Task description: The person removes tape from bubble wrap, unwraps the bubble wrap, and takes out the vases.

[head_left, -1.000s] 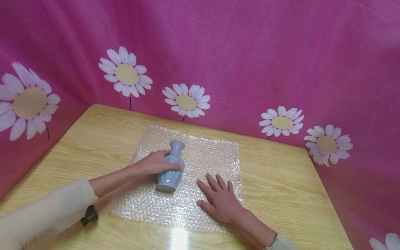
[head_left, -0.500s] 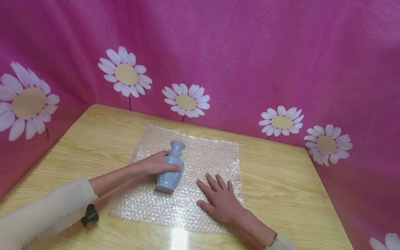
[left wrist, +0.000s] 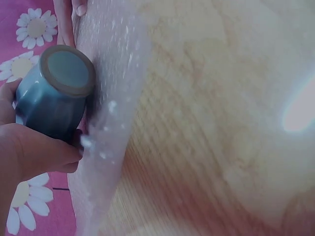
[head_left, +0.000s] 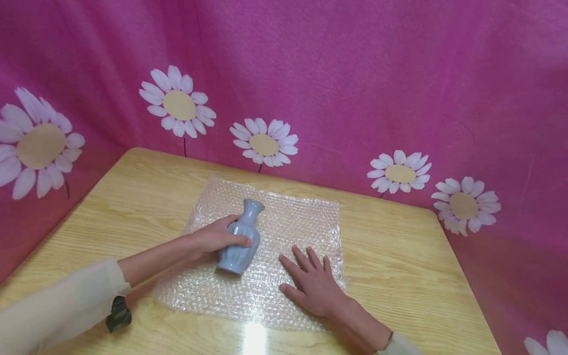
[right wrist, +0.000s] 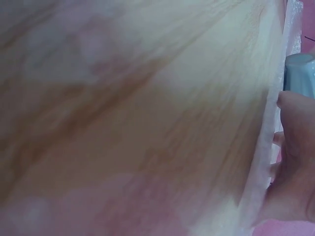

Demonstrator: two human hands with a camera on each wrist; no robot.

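Observation:
A glossy grey-blue vase [head_left: 241, 249] with a flared neck is over the bubble wrap [head_left: 297, 222], its mouth toward the back. My left hand [head_left: 219, 235] grips the vase round its body from the left, thumb across the near side. In the left wrist view the round base of the vase [left wrist: 69, 71] faces the camera, close to the sheet; whether it touches is unclear. My right hand [head_left: 315, 286] rests flat on the right part of the bubble wrap, fingers spread, apart from the vase. The right wrist view shows that hand [right wrist: 295, 152] at the sheet's edge.
The bubble wrap lies on a wood-grain table [head_left: 399, 261]. A pink curtain [head_left: 333, 88] printed with large daisies rises behind the table and along its sides. A small black object [head_left: 118, 314] hangs by the left sleeve [head_left: 71, 301].
My left hand has shifted slightly toward me and to the left, and the vase's base has swung a little left with it. The right hand stays in place.

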